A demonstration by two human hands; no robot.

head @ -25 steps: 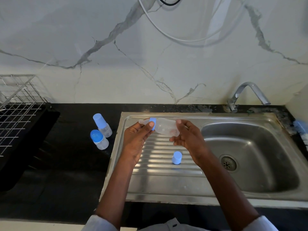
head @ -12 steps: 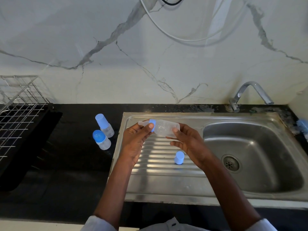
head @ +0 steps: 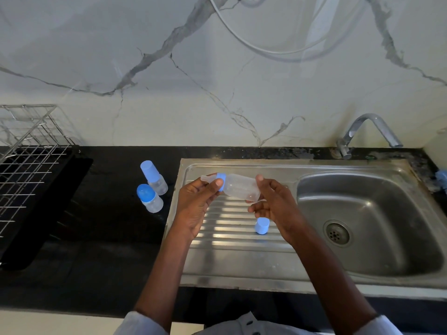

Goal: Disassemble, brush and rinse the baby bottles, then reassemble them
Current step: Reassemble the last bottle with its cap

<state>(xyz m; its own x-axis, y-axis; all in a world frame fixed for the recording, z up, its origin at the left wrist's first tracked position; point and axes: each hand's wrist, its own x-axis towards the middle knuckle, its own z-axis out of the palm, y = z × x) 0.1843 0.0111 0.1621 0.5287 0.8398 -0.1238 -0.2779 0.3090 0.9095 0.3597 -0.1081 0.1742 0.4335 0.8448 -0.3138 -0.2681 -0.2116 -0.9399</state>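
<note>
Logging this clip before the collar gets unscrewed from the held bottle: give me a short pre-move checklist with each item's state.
1. Bottle held at both ends: ok. The left hand pinches the blue collar, the right hand grips the base.
2. Cap off the held bottle: ok. A loose blue cap stands on the drainboard, and the teat is bare.
3. Work held over the drainboard, not the counter: ok.
4. Collar already loosened: cannot tell.
5. The two other bottles out of the way: ok, upright on the black counter, capped.
6. Tap running: cannot tell; no water stream shows.
</note>
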